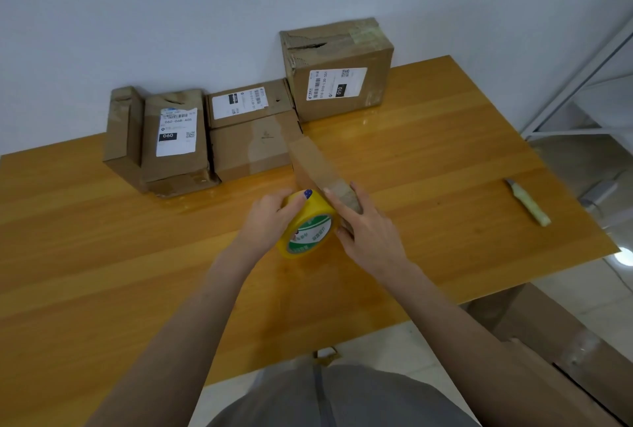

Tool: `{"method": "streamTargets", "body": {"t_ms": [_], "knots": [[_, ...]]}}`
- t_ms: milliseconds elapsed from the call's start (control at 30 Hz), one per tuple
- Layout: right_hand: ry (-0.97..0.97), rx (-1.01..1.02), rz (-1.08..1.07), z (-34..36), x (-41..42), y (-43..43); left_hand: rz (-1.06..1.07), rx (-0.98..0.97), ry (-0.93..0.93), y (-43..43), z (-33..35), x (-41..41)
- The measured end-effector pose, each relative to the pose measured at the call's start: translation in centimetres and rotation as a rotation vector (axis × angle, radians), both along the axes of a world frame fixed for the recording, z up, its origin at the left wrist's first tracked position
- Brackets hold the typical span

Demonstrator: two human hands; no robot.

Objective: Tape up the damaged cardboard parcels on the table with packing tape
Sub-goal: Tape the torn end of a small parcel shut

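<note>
Yellow packing-tape roll (306, 224): clamped in left grip (270, 221).
Pulled tape strip (315, 166): pinched by right grip (363, 231), reaching flat brown cardboard parcel (246, 152) at 11 o'clock.

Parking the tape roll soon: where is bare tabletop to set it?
Bare table left of the tape roll, in front of the 060 parcel; also on the right, between the tall parcel and the knife. The far edge by the wall is crowded, and the tape strip crosses the middle.

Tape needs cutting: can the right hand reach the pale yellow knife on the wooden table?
Probably yes: only bare wooden table lies between right hand and pale yellow knife, though it holds the brown tape strip.
</note>
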State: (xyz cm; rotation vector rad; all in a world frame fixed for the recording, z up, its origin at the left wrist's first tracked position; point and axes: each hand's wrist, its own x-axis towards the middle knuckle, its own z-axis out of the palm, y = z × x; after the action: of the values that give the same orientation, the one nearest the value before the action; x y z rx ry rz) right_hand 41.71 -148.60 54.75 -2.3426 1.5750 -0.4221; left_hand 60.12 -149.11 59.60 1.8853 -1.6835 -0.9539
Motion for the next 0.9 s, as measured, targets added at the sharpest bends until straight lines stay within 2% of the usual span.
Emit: {"method": "streamTargets", "body": {"t_ms": [100, 200, 233, 367, 433, 533, 667, 800, 900], "knots": [[0.002, 0.019, 0.006, -0.1, -0.3, -0.4, 0.012, -0.018, 0.008, 0.1, -0.2, -0.1], [-0.098, 0.1, -0.07, 0.0, -0.7, -0.8, 0.0, -0.02, 0.059, 0.6, -0.3, -0.1], [-0.178, 0.147, -0.087, 0.1, -0.9, -0.8, -0.009, -0.023, 0.106, 0.8, -0.3, -0.1], [-0.705, 0.443, -0.185, -0.2, -1.9, -1.4, -0.047, 0.003, 0.337, 1.1, 1.3, 0.4], [-0.799, 0.536, -0.184, -0.6, -2.3, -1.4, -0.077, 0.036, 0.394, 1.1, 1.6, 0.3], [-0.87, 0.579, -0.224, -1.2, -2.5, -0.6, -0.097, 0.103, 0.411, 1.2, 1.0, -0.2], [-0.84, 0.572, -0.253, -1.7, -2.8, -0.7, -0.035, 0.076, 0.422, 1.0, 0.6, -1.5], [-0.917, 0.558, -0.382, -2.2, -3.2, -0.7, -0.087, 0.007, 0.327, 0.1, 1.0, -2.6], [-0.909, 0.545, -0.381, -2.4, -3.1, -0.3, -0.143, -0.038, 0.23, 0.0, 1.1, -2.8]]}}
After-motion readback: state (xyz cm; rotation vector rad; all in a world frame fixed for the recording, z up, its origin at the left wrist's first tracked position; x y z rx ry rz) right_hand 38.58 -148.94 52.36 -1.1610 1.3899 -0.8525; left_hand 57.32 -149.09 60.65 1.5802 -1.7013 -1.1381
